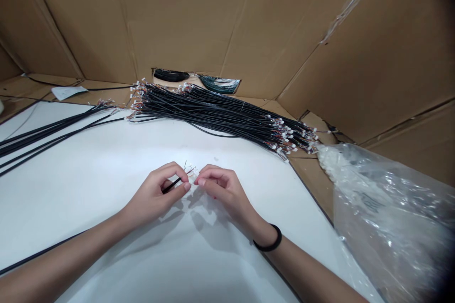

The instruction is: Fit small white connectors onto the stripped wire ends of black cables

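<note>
Over the white tabletop, my left hand is closed around a black cable close to its end. From that end fan out thin coloured wires, between my two hands. My right hand is pinched, thumb against fingers, right beside these wires. Something small and whitish shows at its fingertips, too small to name. A black band circles my right wrist. The cable's other part runs behind my left hand and arm, and a black length comes out at the lower left.
A thick bundle of black cables with white connectors lies along the back. More loose cables stretch to the left edge. Cardboard walls rise behind, with slots showing coiled cable. A clear plastic bag of white pieces stands at right.
</note>
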### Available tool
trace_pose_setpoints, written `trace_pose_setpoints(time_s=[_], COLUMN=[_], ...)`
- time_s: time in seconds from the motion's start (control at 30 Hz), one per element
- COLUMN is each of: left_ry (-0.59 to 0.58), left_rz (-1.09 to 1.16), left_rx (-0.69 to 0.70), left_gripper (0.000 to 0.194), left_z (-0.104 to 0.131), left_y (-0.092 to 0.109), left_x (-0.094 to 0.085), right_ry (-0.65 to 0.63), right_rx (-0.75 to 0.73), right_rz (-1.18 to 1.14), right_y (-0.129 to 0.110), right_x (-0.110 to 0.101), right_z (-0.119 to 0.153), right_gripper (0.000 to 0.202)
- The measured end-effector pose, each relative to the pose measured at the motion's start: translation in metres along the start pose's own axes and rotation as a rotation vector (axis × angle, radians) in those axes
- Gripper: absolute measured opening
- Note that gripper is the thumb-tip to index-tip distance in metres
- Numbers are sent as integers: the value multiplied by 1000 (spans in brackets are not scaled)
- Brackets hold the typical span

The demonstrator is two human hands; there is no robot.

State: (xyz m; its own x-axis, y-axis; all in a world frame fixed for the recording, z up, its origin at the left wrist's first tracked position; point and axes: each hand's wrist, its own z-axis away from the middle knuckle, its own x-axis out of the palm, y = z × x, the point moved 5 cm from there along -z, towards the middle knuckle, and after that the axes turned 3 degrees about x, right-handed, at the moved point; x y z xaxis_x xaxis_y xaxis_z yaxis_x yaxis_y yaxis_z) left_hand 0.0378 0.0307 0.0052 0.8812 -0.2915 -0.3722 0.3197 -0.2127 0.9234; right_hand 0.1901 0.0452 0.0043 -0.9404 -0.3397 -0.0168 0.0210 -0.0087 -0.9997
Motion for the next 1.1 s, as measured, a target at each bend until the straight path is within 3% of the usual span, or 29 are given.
trace_pose_setpoints(time_s=[0.17, 0.33, 0.63, 0.83, 1.1], left_ry=[-26, -52, 0, 22, -39], left_rz=[28, 28, 76, 152, 358], left_rx=[-13, 5, 103, 45, -63], left_gripper=[18, 16, 11, 18, 21], left_z=[0, 0, 1, -2, -3], left_y=[-1, -1, 4, 3, -1], left_x=[1, 3, 0, 0, 1], right_ry=[128, 49, -112, -186, -215], right_rx=[38, 117, 249, 211, 83], right_rz=[115, 105, -162, -208, -208], right_y=[-1, 7, 18, 19, 15], right_x=[-5, -2, 1, 4, 7], right_z=[-1, -1, 0, 1, -1], right_gripper=[24, 30, 28, 26, 22])
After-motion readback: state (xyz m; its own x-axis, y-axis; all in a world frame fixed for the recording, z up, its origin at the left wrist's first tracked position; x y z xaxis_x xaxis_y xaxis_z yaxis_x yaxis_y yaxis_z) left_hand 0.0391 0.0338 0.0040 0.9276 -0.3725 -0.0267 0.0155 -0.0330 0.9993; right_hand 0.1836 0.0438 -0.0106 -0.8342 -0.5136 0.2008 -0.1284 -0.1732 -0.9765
